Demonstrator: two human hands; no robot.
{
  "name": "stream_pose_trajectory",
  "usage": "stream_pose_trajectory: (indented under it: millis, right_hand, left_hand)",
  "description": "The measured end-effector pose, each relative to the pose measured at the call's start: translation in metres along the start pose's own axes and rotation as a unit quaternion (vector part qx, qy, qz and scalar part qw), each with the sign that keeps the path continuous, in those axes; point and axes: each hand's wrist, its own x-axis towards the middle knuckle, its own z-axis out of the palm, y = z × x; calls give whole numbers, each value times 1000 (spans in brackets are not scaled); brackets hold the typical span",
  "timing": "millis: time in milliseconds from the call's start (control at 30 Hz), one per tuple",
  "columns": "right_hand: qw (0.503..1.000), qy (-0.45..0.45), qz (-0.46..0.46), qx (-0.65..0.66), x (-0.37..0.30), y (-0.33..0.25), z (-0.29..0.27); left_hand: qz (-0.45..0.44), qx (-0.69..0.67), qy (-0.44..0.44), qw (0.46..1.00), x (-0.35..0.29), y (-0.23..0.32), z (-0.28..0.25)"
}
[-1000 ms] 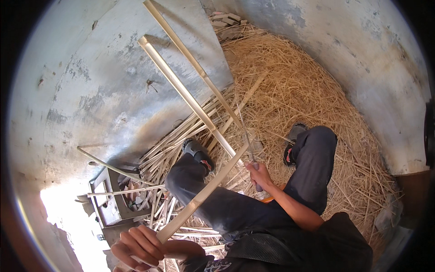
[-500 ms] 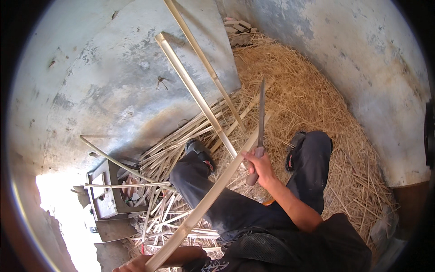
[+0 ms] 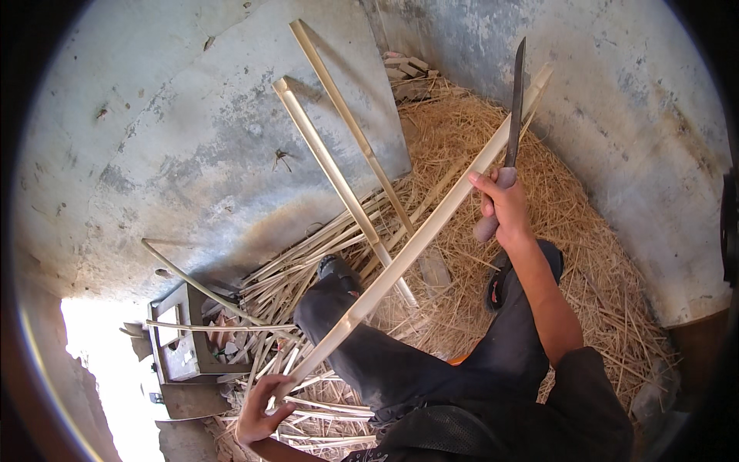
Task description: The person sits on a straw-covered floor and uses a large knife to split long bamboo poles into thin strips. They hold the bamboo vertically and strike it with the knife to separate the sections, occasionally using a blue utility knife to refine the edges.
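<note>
One long, pale bamboo strip (image 3: 431,224), ridged at its joints, slants above the person's left leg (image 3: 389,358) in the head view, the left hand (image 3: 262,412)'s grip curled around its lower end. The right hand (image 3: 508,204)'s grip is clamped on a dark-bladed knife (image 3: 515,131), thumb against the strip. Pale shirt print (image 3: 366,456) is too cropped to read.

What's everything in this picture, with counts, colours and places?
Walls: 2, patchy grey, both sides
Long strip: 1, pale yellow, centre
Knife: 1, dark, upper right
Leaning strips: 2, pale yellow, left wall
Piled strips: many, pale, centre left
Shavings: many, golden, centre right
Open box: 1, grey, lower left
Rods: 2, pale, by box
Blocks: several, greyish, top centre
Shoes: 2, dark, centre
Legs: 2, dark trousers, lower centre
Left hand: 1, bare, strip's lower end
Right hand: 1, bare, knife handle
</note>
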Motion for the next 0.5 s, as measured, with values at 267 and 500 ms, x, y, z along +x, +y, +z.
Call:
stream_pose_trajectory:
  millis: [267,500]
  right_hand:
    - [995,-18,-38,-92,7,-11,0]
    - [987,-9,-94,-130,9,-23,-5]
  left_hand:
    - [-85,328,146,930,61,64,59]
    - [-72,-2,-157,985,128,40,88]
